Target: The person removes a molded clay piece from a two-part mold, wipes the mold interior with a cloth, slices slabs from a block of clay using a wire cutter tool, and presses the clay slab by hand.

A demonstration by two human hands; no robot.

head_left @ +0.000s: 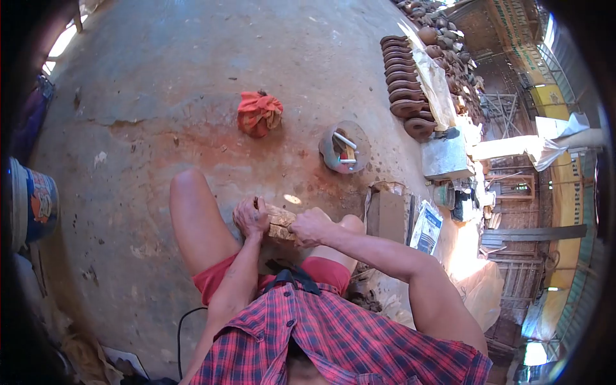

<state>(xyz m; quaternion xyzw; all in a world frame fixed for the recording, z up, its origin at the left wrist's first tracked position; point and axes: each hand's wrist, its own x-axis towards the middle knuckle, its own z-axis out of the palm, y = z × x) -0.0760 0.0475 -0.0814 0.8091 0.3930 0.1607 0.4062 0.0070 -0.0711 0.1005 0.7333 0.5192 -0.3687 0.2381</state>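
Observation:
Between my knees is a light brown, rough wooden block [280,222]. My left hand [251,217] is closed round its left end, near a small dark piece at the fingers. At the block's right end my right hand [310,228] is closed in a fist; what it grips, if anything, is hidden. Beyond the hands, a red cloth bundle [259,113], knotted on top, lies on the floor. Right of the bundle stands a round bowl [328,157] with white sticks inside.
Dark clay pieces [403,77] stand in a row at the upper right. A grey block [445,156] is below them. A box [390,215] and a printed packet [427,228] lie right of my knee. A bucket [42,204] stands at the far left.

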